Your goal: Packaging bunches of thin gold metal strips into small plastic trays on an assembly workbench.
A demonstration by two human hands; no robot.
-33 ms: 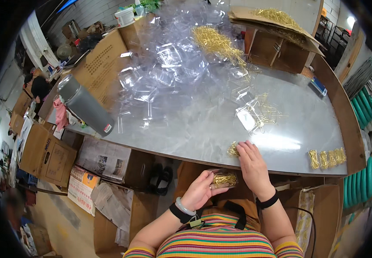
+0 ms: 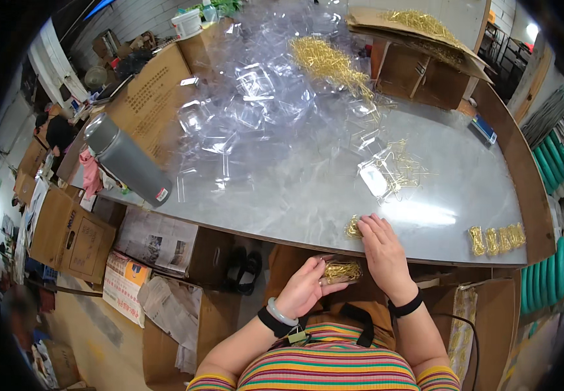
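My left hand (image 2: 303,287) is wrapped round a small clear plastic box (image 2: 344,272) packed with thin gold wire hooks, just off the table's front edge. My right hand (image 2: 381,244) lies over the front edge of the grey table, fingers stretched out and fingertips on the tabletop. Beside those fingertips sits a small heap of gold hooks (image 2: 352,226), partly covered by the hand. Further back lie loose gold hooks (image 2: 402,173) and a clear box (image 2: 374,180). A row of several filled boxes (image 2: 492,241) stands at the table's right front.
A big pile of clear plastic boxes (image 2: 249,104) covers the back left, with a gold hook heap (image 2: 327,62) against it. A grey thermos (image 2: 129,159) stands at the left edge. At the back right is a cardboard shelf (image 2: 419,75), and a blue packet (image 2: 484,130) lies nearby.
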